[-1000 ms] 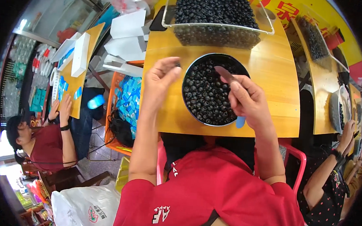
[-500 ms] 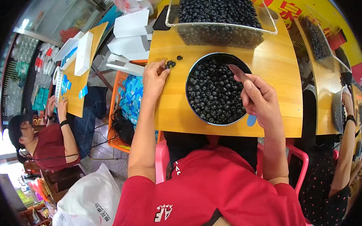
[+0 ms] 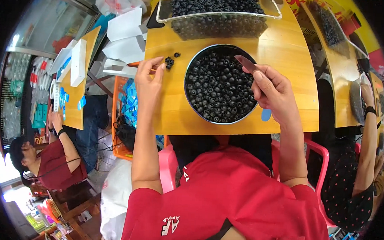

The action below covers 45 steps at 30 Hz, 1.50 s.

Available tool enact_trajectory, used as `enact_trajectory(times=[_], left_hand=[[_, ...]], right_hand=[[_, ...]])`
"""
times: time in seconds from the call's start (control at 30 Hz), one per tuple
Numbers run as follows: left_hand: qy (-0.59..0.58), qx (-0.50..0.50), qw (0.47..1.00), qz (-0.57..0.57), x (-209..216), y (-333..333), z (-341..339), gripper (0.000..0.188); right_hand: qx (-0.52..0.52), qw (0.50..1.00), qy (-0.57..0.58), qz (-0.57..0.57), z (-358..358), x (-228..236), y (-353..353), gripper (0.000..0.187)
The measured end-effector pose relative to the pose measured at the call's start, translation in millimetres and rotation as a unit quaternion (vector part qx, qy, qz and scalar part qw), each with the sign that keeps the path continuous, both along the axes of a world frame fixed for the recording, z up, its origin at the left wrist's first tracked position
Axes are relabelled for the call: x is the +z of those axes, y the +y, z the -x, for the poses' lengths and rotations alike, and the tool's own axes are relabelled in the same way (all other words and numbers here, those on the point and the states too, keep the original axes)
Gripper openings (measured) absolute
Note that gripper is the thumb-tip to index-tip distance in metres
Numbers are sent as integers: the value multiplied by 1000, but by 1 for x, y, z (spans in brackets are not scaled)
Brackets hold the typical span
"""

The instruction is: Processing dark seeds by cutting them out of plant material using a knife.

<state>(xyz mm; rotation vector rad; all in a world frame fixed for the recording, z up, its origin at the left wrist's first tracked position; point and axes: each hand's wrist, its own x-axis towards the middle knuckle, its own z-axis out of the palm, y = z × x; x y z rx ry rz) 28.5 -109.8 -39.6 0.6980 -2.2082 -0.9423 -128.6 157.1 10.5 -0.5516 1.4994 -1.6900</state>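
Observation:
My left hand (image 3: pixel 148 73) hovers at the left side of the wooden table (image 3: pixel 166 114), thumb and fingers apart, with nothing in it. Just beside its fingertips lies a small cluster of dark round pieces (image 3: pixel 169 62) that look like blueberries. A round dark bowl (image 3: pixel 187 92) with a pale rim is filled with the same pieces (image 3: pixel 221 85). Over the bowl's right edge, my right hand (image 3: pixel 272 90) grips a small knife (image 3: pixel 246 63), its blade pointing up and left. The knife's handle is hidden in the fingers.
A clear plastic tub (image 3: pixel 217 29) heaped with similar dark pieces stands at the table's far side. A blue rounded piece (image 3: pixel 266 115) shows below my right hand. White boxes (image 3: pixel 124 25) and an orange crate (image 3: pixel 113 136) are on the left. People work at both sides.
My left hand has drawn back a little from the small cluster, and its fingers have spread. My right hand still holds the knife over the bowl. The view has shifted slightly.

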Motion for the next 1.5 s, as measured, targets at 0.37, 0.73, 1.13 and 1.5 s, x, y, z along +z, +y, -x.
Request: enact_trajectory(times=[0.37, 0.73, 1.13, 1.5], left_hand=[[-190, -290, 878, 329, 34, 67, 39, 12], [-54, -240, 949, -199, 51, 81, 41, 21], [148, -211, 922, -288, 50, 106, 36, 17], [157, -201, 868, -426, 47, 116, 35, 24]], right_hand=[[2, 999, 35, 9, -6, -3, -4, 28], [-13, 1000, 12, 9, -11, -7, -9, 27], [-54, 990, -96, 92, -32, 2, -34, 19], [-98, 987, -88, 94, -30, 3, -33, 19]])
